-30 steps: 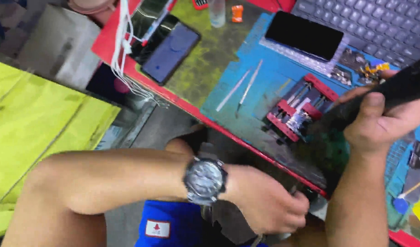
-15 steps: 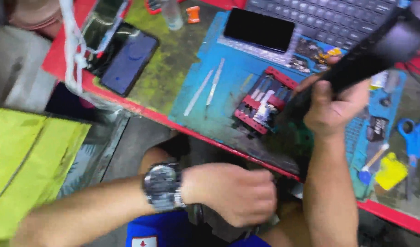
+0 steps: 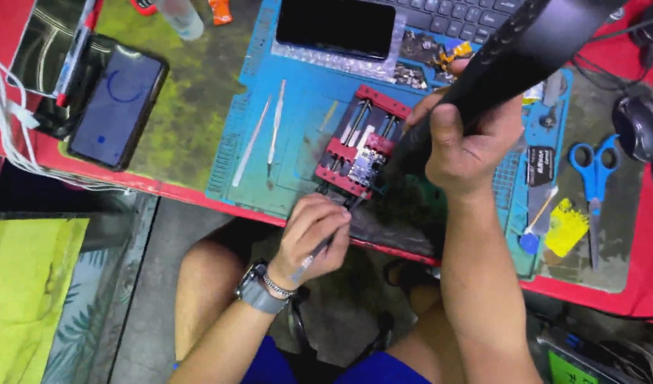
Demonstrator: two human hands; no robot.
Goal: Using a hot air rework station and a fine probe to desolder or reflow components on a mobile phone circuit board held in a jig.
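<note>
Head view, left hand: the left hand point(image 3: 313, 238) is closed around thin metal tweezers point(image 3: 325, 245), held like a pen at the near edge of the bench, the tip pointing up toward the red clamp; a grey wristwatch point(image 3: 259, 290) and a bead bracelet sit on the wrist
Head view, right hand: the right hand point(image 3: 468, 139) grips a thick black hot-air handpiece point(image 3: 515, 53), which slants from the far right down to the left, its dark nozzle ending just right of the clamp
Clamp: a red board-holding fixture point(image 3: 360, 151) lies on the blue work mat point(image 3: 298, 107), between the two hands, with a small circuit board point(image 3: 364, 167) pinned at its near end
Mat, left part: two slim metal prying tools point(image 3: 264, 135) lie side by side, apart from the clamp
Far side: a dark phone point(image 3: 338, 28) lies face up on bubble wrap, with a black keyboard point(image 3: 458, 13) behind it
Left of bench: another phone with a blue screen point(image 3: 119, 107) rests on the stained green surface, near white cables point(image 3: 3, 114)
Right of bench: blue-handled scissors point(image 3: 594, 178) and a yellow scrap point(image 3: 566, 227) lie near a black mouse point(image 3: 640, 126)
</note>
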